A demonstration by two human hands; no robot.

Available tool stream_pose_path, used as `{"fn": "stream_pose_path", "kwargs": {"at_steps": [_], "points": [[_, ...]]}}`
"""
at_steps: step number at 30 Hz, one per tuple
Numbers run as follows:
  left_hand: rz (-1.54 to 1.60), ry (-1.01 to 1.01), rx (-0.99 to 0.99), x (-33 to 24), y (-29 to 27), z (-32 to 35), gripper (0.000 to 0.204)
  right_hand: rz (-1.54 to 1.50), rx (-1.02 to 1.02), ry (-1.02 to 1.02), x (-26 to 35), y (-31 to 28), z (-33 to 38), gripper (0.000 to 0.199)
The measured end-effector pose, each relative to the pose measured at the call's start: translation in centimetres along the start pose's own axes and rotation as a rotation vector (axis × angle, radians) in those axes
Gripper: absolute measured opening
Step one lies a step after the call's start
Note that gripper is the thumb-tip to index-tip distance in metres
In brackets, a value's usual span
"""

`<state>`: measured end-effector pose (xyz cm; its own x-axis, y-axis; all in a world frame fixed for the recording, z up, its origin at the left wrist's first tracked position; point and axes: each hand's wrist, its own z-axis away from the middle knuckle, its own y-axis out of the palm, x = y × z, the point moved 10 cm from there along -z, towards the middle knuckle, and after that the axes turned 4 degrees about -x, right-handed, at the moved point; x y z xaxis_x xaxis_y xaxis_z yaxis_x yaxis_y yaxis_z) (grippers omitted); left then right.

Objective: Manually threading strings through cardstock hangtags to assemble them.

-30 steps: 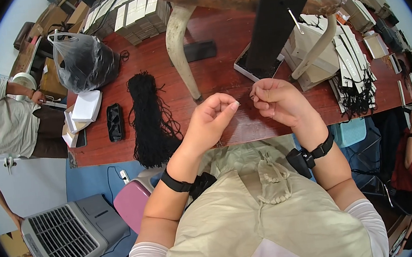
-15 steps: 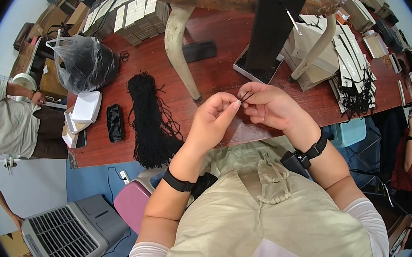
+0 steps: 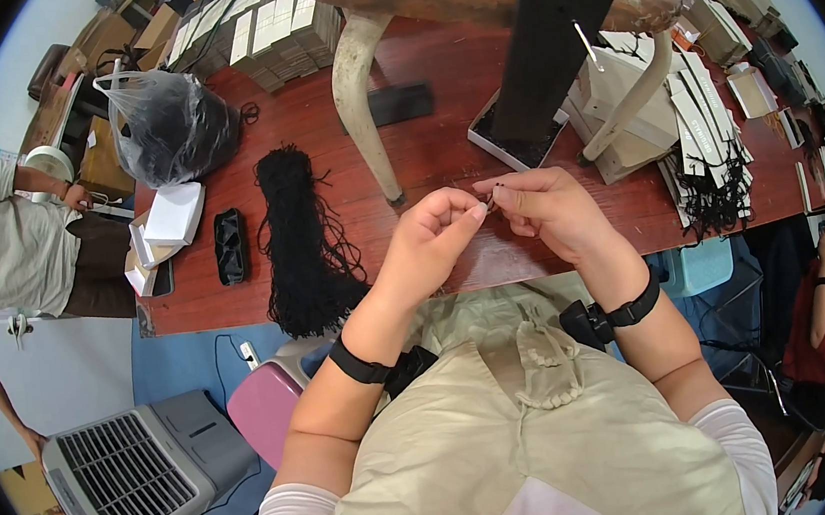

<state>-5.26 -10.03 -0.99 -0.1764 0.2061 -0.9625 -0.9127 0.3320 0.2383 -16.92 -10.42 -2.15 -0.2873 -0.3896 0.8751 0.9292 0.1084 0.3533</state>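
My left hand and my right hand meet above the table's near edge, both pinched closed. Between their fingertips shows a bit of thin black cord; most of it is hidden by the fingers. To the left of my hands lies a thick bundle of black cords, its loose ends trailing toward the table edge. Beyond my right hand, a tall black panel leans up out of a shallow open box with small black pieces in it.
A stool stands on the red-brown table. A black tray, white boxes and a filled plastic bag sit left. White strips with black cords lie right. Two people are at the sides; an air cooler stands lower left.
My right fingers have curled in closer, thumb against the fingertips, so less of the cord shows. My left hand has shifted only slightly. The things on the table have not moved.
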Motion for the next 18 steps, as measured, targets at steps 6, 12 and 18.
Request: {"fn": "stream_pose_path", "kwargs": {"at_steps": [6, 12, 18], "points": [[0.048, -0.067, 0.109, -0.1, 1.1, 0.6, 0.008, -0.367, 0.237, -0.125, 0.4, 1.8, -0.2, 0.014], [-0.142, -0.098, 0.318, -0.7, 0.9, 1.1, 0.008, -0.451, 0.395, 0.018, -1.0, 2.8, 0.6, 0.009], [-0.545, 0.243, 0.267, -5.8, 1.1, 0.5, 0.009, -0.063, 0.212, 0.108, -1.6, 2.8, 0.8, 0.01]]}}
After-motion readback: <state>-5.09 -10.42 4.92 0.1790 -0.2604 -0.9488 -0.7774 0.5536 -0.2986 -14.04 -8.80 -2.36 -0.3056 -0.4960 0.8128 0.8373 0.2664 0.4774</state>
